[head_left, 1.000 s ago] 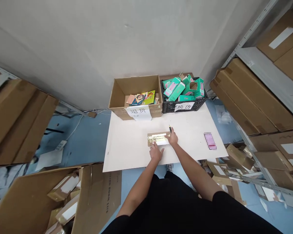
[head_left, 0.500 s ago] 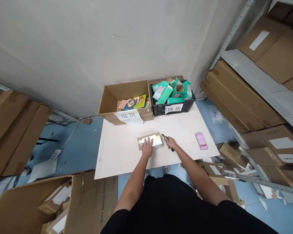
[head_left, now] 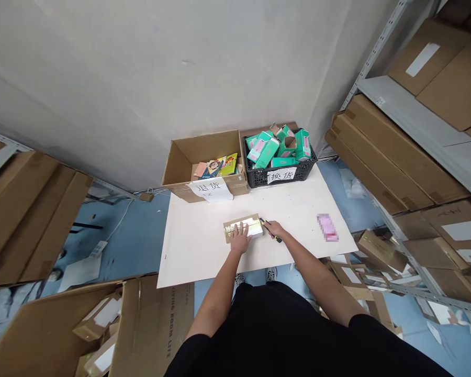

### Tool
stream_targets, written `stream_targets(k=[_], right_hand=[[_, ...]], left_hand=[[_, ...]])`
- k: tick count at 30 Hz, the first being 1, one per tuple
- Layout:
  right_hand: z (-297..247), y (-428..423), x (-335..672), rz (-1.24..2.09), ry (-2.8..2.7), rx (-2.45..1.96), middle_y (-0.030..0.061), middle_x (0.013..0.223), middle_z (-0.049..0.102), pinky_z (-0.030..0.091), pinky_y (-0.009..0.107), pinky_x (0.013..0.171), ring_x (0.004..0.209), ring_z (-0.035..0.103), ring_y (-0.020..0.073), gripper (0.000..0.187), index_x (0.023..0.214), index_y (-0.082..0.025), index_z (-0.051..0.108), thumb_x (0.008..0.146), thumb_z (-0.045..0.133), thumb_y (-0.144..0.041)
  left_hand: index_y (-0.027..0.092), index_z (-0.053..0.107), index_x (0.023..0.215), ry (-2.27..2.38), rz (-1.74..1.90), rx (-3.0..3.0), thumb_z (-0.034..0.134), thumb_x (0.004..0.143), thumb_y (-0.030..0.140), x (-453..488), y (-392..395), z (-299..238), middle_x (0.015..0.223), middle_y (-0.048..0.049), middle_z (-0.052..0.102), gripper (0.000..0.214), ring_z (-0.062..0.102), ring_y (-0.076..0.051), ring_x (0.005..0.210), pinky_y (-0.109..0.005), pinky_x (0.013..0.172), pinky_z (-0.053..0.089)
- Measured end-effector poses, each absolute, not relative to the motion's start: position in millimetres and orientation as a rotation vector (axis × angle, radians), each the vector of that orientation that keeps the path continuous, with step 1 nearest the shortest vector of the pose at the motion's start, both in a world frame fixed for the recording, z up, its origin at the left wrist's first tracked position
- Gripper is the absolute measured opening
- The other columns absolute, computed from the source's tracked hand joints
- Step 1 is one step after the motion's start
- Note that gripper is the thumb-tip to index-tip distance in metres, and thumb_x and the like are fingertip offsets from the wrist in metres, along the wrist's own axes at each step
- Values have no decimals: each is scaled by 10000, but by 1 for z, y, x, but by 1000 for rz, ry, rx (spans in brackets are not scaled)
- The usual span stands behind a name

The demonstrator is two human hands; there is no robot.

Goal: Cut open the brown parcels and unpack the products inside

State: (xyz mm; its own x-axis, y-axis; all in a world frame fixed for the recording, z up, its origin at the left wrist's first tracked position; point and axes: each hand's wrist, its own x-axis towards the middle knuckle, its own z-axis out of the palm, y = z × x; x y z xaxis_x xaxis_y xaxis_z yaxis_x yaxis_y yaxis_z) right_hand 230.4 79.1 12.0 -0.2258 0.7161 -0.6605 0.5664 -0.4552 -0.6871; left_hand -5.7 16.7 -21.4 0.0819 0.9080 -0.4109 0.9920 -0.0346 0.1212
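A small cardboard parcel (head_left: 229, 227) with a white label and shiny tape lies on the white table (head_left: 196, 235). My left hand (head_left: 240, 241) rests flat on the parcel, its fingers spread over the label. In my right hand (head_left: 275, 230), the fingers are wrapped round a black-and-yellow utility knife (head_left: 264, 223). The knife's tip is at the parcel's right end; whether it touches the cardboard I cannot tell.
Behind the parcel stand an open carton (head_left: 188, 193) with booklets and a black crate (head_left: 255, 178) of green boxes. A blurred pink item (head_left: 327, 227) lies at right. Parcels fill a large carton (head_left: 157, 314) at lower left. Shelves (head_left: 412, 104) flank the right.
The knife tip has come closer to the parcel's right end. My left hand stays on the parcel. The whole view has shifted slightly.
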Motion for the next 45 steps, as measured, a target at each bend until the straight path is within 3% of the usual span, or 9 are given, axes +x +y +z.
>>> stream_targets(k=[10,17,20,25,30,33,36,40,45], right_hand=[[27,77,258,1821,-1719,-1922,-40,469,569,412,239,503,353,518,126,426,739,-210,579,956,758,-529],[13,41,237,1503,-1357,-2068,-58,563,597,461,221,533,429,617,136,424,938,-222,551,1089,463,-609],[1,25,198,1488,-1294,-2145,-4,745,700,514,251,574,561,709,178,445,1068,-220,551,994,631,-651],[0,63,152,1235,-1331,-2324,144,1107,763,578,314,742,1032,769,296,568,1174,-214,574,864,798,-634],[19,130,120,1217,-1423,-2284,180,1125,764,563,323,711,1013,767,317,593,1210,-199,576,849,847,-583],[30,129,120,1175,-1483,-2188,140,1025,775,526,308,639,889,764,283,502,1211,-214,577,932,755,-591],[31,89,142,1062,-1525,-2168,121,1012,776,517,302,689,923,759,271,399,1214,-219,579,1026,609,-570],[15,19,174,1073,-1555,-2335,155,1069,771,524,319,742,1032,758,314,506,1226,-217,576,990,608,-663],[0,26,174,1205,-1409,-2376,154,1137,759,551,326,764,1086,749,319,587,1190,-223,576,871,751,-684]], left_hand=[[360,229,1726,1877,-283,1964,324,1088,545,0,15,-4,1816,-37,156,671,106,-343,1677,-616,1277,291],[343,427,1643,1843,-246,1953,434,1067,508,-19,46,23,1740,-72,387,600,333,-338,1589,-539,1211,395],[283,455,1622,1925,-220,1967,448,1058,384,-42,52,33,1696,-110,437,572,340,-317,1573,-492,1223,376],[182,418,1627,2081,-299,1816,404,1072,433,-63,21,33,1503,-200,574,610,539,-340,1374,-466,1105,465],[199,533,1525,1849,-314,1837,356,1092,405,-49,-25,24,1313,-157,663,512,669,-287,1172,-395,957,555],[261,554,1508,1801,-245,1976,439,1042,258,-48,-21,29,1387,-133,639,481,610,-285,1293,-404,1016,557],[308,459,1606,1648,-257,2145,578,944,173,-55,8,37,1621,-116,494,687,425,-310,1526,-463,1162,480],[337,378,1669,1287,-329,2338,790,846,310,-60,42,35,1797,-71,241,920,127,-357,1673,-515,1305,283],[339,281,1714,1584,-362,2198,757,903,523,-39,22,9,1808,-99,199,958,168,-397,1660,-560,1282,310]])
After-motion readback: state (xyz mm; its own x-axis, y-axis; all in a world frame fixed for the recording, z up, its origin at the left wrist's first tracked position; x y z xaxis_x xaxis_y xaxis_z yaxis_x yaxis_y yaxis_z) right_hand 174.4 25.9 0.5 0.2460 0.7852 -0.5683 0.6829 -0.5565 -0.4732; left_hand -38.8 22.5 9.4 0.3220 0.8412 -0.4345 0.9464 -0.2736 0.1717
